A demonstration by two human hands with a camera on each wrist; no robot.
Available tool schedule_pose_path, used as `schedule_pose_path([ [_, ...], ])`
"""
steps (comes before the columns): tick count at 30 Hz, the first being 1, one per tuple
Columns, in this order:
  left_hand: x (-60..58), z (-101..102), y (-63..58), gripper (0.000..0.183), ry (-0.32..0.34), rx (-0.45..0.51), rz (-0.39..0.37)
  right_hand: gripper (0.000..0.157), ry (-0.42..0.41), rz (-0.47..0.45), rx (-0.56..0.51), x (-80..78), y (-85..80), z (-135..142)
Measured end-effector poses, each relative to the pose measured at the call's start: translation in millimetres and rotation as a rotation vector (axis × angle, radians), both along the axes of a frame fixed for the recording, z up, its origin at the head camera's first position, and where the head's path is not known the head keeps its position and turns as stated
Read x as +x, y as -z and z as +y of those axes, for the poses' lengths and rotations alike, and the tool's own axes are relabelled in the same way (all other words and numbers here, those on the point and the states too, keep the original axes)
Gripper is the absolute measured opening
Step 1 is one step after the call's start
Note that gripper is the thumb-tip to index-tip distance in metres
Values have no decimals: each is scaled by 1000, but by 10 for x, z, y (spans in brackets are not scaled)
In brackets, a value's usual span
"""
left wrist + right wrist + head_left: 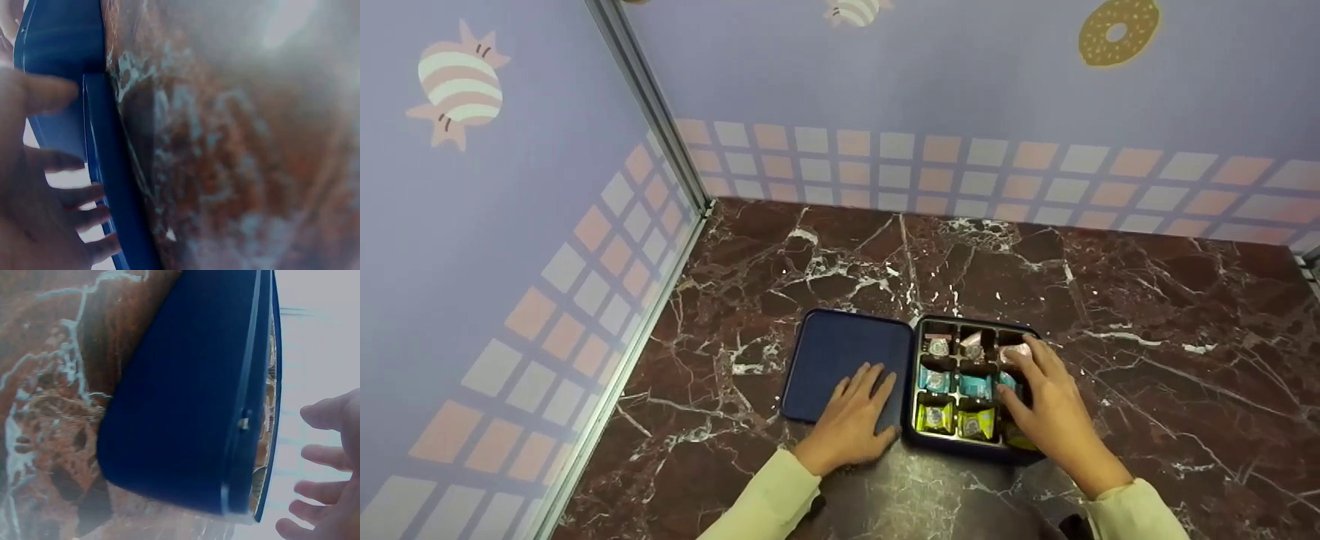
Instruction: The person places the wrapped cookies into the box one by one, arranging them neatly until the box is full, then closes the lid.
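Note:
A dark blue tin box with a divided tray holds small wrapped sweets in rows: pink sweets at the back, teal sweets in the middle, yellow-green sweets in front. Its blue lid lies flat against the box's left side. My left hand is spread over the lid's front right part, thumb toward the box. Over the right-hand column of compartments hovers my right hand, partly covering those sweets. In the right wrist view its loosely bent fingers are apart, with nothing between them.
Both box and lid lie on a brown marbled tabletop. A lilac back wall and a left side wall, joined at a metal corner strip, bound the table.

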State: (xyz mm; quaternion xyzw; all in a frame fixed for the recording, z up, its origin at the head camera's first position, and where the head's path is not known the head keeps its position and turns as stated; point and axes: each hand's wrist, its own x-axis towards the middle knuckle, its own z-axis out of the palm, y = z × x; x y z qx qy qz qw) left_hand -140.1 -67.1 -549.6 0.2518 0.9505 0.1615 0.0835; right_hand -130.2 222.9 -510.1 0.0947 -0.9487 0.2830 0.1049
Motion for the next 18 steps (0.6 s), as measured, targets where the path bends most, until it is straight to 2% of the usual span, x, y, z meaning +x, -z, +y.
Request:
schedule_pose_path([
  [5,21,-15,23,87,54,-29,-44,63,45,-98,-20,22,40,44],
  [10,12,-11,28,90,47,-55,-17,74,70,-206,-54,28,74,58],
  [18,-18,23,-27,79,85,-142,63,73,133,-191,-101,23,159,66],
])
